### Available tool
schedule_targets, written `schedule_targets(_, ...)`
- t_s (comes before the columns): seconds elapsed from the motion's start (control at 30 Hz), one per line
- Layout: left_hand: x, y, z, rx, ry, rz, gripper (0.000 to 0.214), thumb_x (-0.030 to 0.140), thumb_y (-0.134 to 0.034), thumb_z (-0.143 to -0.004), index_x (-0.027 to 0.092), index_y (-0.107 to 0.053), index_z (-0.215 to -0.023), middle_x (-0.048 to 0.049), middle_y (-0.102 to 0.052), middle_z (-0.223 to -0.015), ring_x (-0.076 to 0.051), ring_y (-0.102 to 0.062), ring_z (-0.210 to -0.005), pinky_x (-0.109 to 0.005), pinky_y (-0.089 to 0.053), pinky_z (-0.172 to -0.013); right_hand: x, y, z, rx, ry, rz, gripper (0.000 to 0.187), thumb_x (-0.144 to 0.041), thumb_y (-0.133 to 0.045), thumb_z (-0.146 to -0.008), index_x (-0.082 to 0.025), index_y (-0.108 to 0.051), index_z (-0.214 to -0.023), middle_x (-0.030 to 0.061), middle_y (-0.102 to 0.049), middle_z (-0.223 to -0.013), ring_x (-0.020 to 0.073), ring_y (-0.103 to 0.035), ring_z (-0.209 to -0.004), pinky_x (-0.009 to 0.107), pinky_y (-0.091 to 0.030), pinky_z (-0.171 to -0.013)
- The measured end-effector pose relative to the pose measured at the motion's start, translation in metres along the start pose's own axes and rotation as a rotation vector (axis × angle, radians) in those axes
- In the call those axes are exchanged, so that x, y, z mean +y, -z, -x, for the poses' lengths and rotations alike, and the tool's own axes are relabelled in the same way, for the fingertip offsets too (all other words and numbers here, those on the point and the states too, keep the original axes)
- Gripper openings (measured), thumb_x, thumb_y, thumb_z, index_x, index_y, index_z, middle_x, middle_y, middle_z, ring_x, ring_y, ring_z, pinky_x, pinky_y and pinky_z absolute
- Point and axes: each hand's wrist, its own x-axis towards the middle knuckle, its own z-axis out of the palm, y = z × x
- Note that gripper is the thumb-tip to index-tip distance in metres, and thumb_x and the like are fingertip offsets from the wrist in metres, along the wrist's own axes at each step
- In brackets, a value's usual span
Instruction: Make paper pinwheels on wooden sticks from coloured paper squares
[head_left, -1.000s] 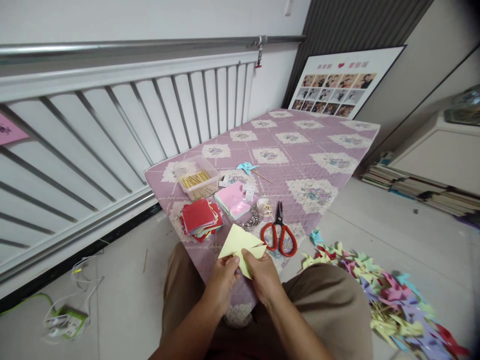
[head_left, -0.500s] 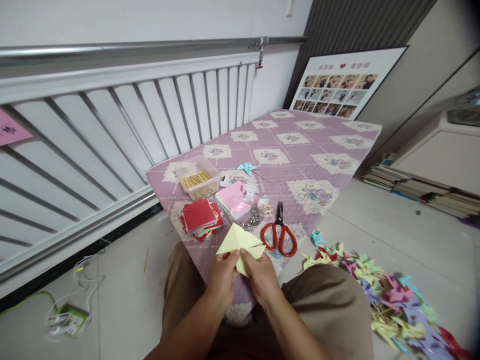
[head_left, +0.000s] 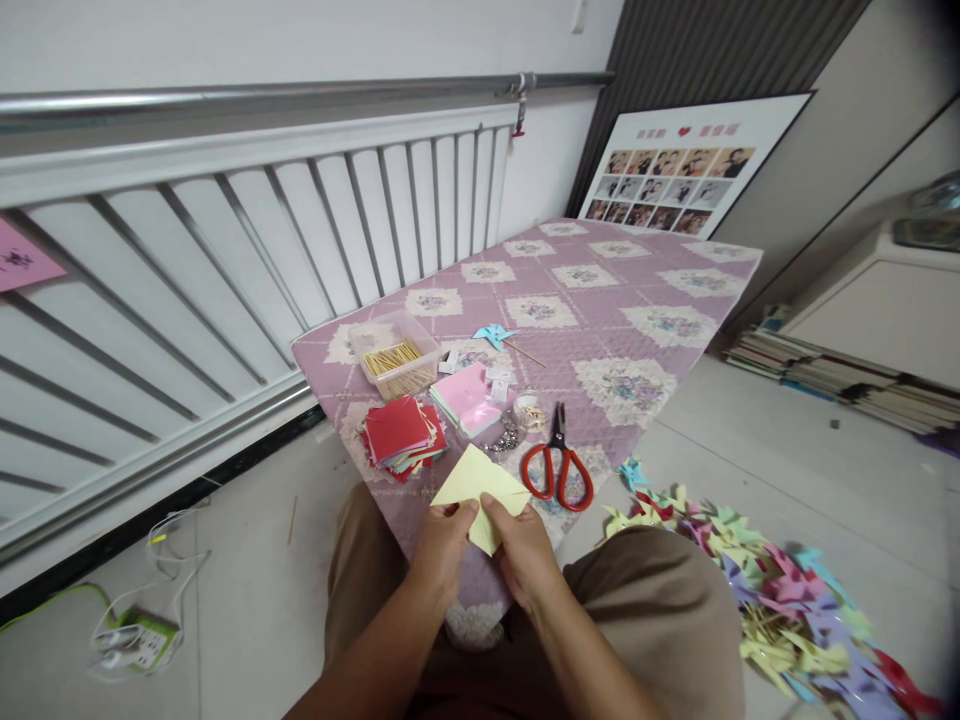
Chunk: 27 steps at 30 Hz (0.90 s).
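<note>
A pale yellow paper square (head_left: 474, 476) with a slit near its right corner is held over the near end of the table. My left hand (head_left: 447, 535) pinches its left side, thumb on top. My right hand (head_left: 519, 540) grips the right side, its thumb pressed close to the middle. Just right of the paper lie scissors (head_left: 557, 470) with red handles, blades pointing away. To the left is a stack of red and other coloured paper (head_left: 396, 430). Pink paper sheets (head_left: 469, 390) lie beyond, beside a small round tub (head_left: 529, 412) and small metal pieces (head_left: 508, 436).
A clear plastic box of thin sticks (head_left: 396, 357) stands at the table's left edge. A blue pinwheel (head_left: 495, 336) lies farther back on the patterned tablecloth (head_left: 600, 330). Many finished pinwheels (head_left: 787, 610) are heaped on the floor at right. A radiator (head_left: 337, 220) runs along the left.
The paper's right part, where the slit gaped open, now lies flatter. Both hands stay in almost the same place on the paper.
</note>
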Motion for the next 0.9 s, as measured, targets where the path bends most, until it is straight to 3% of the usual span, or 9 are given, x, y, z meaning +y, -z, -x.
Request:
schedule_targets(0.2,0.003,-0.002,0.001,0.030,0.003,-0.029,0.032,0.034,-0.081,-0.055,0.012,-0.069,-0.075,-0.0013,-0.066,-0.056,-0.013,-0.057,-0.050,-0.024,-0.043,-0.051,0.001,0.000,0.000,-0.011,0.004,0.017,0.037,-0.033,-0.077,-0.066,-0.017,-0.068,-0.098,0.0076,-0.078,-0.090,0.0265,-0.072,-0.076,0.037,-0.056,-0.071)
schedule_targets(0.47,0.007,0.000,-0.002,-0.009,-0.009,0.001,0.034,0.034,-0.077,-0.059,0.011,-0.070,-0.084,-0.0055,-0.071,-0.066,-0.017,-0.063,-0.057,-0.026,-0.045,-0.054,-0.001,0.006,0.001,-0.087,0.012,0.014,0.034,-0.038,-0.073,-0.074,-0.019,-0.063,-0.101,0.0048,-0.076,-0.091,0.0216,-0.069,-0.075,0.033,-0.054,-0.068)
schedule_targets(0.63,0.014,0.008,-0.013,-0.033,0.013,0.057,0.034,0.030,-0.076,-0.058,0.013,-0.068,-0.086,-0.0047,-0.072,-0.069,-0.019,-0.065,-0.060,-0.028,-0.047,-0.056,0.000,0.027,-0.001,-0.076,0.202,0.160,0.038,-0.037,-0.074,-0.074,-0.025,-0.054,-0.105,0.0001,-0.069,-0.085,0.0160,-0.062,-0.069,0.025,-0.048,-0.057)
schedule_targets(0.7,0.016,0.012,-0.018,-0.026,0.014,0.072,0.033,0.029,-0.076,-0.059,0.014,-0.067,-0.086,-0.0048,-0.073,-0.071,-0.019,-0.066,-0.063,-0.029,-0.049,-0.059,0.000,0.035,0.001,-0.071,0.317,0.243,0.042,-0.035,-0.074,-0.073,-0.026,-0.052,-0.108,0.0010,-0.068,-0.088,0.0175,-0.062,-0.078,0.028,-0.050,-0.067)
schedule_targets(0.8,0.016,0.016,-0.021,-0.039,0.025,0.081,0.033,0.029,-0.076,-0.059,0.014,-0.066,-0.087,-0.0048,-0.073,-0.072,-0.021,-0.067,-0.066,-0.030,-0.051,-0.063,0.000,0.042,0.006,-0.121,0.451,0.448,0.033,-0.030,-0.069,-0.077,-0.026,-0.057,-0.107,0.0030,-0.067,-0.093,0.0194,-0.062,-0.089,0.032,-0.048,-0.082)
schedule_targets(0.9,0.016,0.016,-0.020,-0.088,0.051,0.092,0.033,0.028,-0.076,-0.060,0.013,-0.067,-0.088,-0.0050,-0.072,-0.072,-0.022,-0.068,-0.071,-0.031,-0.051,-0.067,-0.001,0.044,0.011,-0.212,0.510,0.657,0.028,-0.025,-0.062,-0.082,-0.025,-0.061,-0.109,0.0034,-0.067,-0.091,0.0198,-0.063,-0.083,0.031,-0.049,-0.078)
